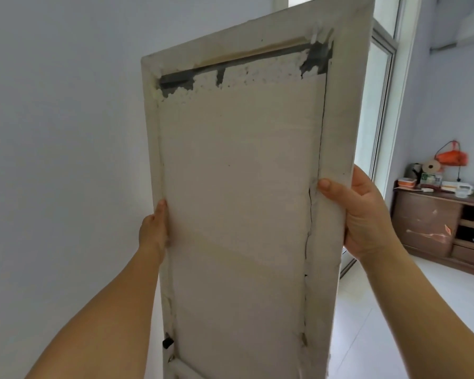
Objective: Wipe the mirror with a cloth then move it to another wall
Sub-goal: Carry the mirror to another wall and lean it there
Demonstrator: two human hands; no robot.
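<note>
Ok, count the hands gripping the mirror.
2. The left hand grips the mirror by its left edge; the right hand grips its right edge, thumb on the back.

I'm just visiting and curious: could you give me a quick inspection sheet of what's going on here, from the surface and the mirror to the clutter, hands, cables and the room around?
Surface: pale tiled floor, bare where visible.
Job's things: mirror held up off the floor, back side facing the camera, foam backing crumbled near the top; cloth: nothing seen.
Clutter: boxes, containers and an orange bag on a brown cabinet.
Hands: left hand grips the mirror's left edge; right hand grips its right edge, thumb on the back.
Cables: a thin dark cord hanging near the orange bag.
Surroundings: plain white wall on the left, a glass door behind the mirror.
</note>
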